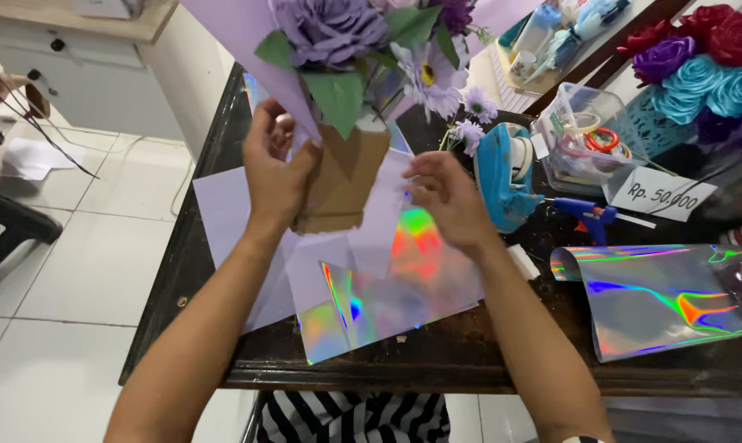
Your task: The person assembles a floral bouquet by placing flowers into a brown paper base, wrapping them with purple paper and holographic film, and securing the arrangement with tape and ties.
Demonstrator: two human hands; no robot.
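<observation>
Up front, left hand [274, 168] grips bouquet [346, 90]; right hand [445, 199] pinches lilac paper [381, 221] edge above table [437, 353]

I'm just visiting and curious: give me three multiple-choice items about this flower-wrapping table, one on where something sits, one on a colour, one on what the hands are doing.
1. Where is the blue glue gun?
A. On the floor
B. On the dark table, right of the blue tape dispenser
C. In the left hand

2. What colour is the big rose in the bouquet?
A. Purple
B. Yellow
C. White

3. What is the left hand doing?
A. Resting flat on the table
B. Holding scissors
C. Gripping the bouquet's brown paper base

Answers: 1 B, it lies on the tabletop beside the dispenser. 2 A, its petals are purple. 3 C, its fingers wrap the lifted base, while the right hand touches the lilac paper.
</observation>
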